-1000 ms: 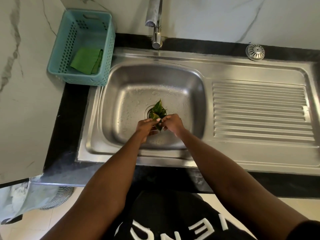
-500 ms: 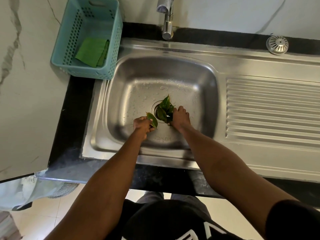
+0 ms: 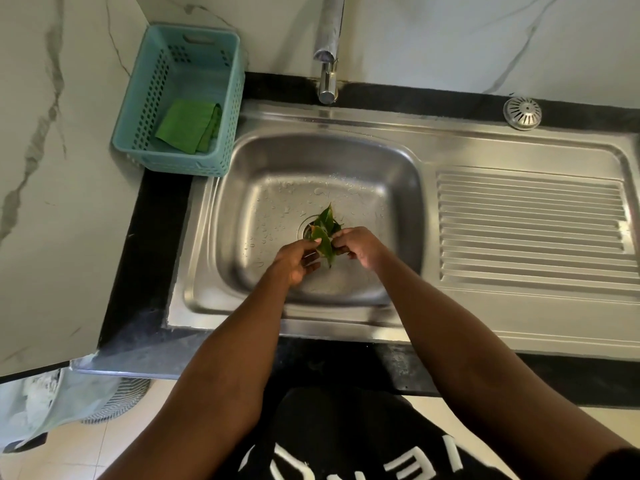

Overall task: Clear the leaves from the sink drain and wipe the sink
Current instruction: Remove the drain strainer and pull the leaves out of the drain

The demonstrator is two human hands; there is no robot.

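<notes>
Our fingertips meet over the middle of the sink bowl, and both hands pinch one small bunch of green leaves (image 3: pixel 325 233). The left hand (image 3: pixel 294 259) curls its fingers and thumb around the near side of the bunch. The right hand (image 3: pixel 360 245) pinches the other side between thumb and forefinger, its remaining fingers bent under. The leaves stand up between the two hands, their pointed tips fanning away from us, directly over the drain (image 3: pixel 309 227), whose metal ring shows just left of the bunch. We cannot tell whether the lowest leaves touch the drain.

Around our hands lies the stainless steel sink (image 3: pixel 242 216), its floor dotted with water droplets. To the right runs a ribbed draining board (image 3: pixel 530 233). At the back edge stands a chrome tap (image 3: pixel 327 46), its spout reaching toward us. A round metal strainer cap (image 3: pixel 522 112) sits on the black counter behind the draining board.

At the back left corner, beside the sink, stands a teal plastic basket (image 3: pixel 138 109) with a folded green cloth (image 3: pixel 188 124) lying inside it. Pale marble walls rise behind and to the left.
</notes>
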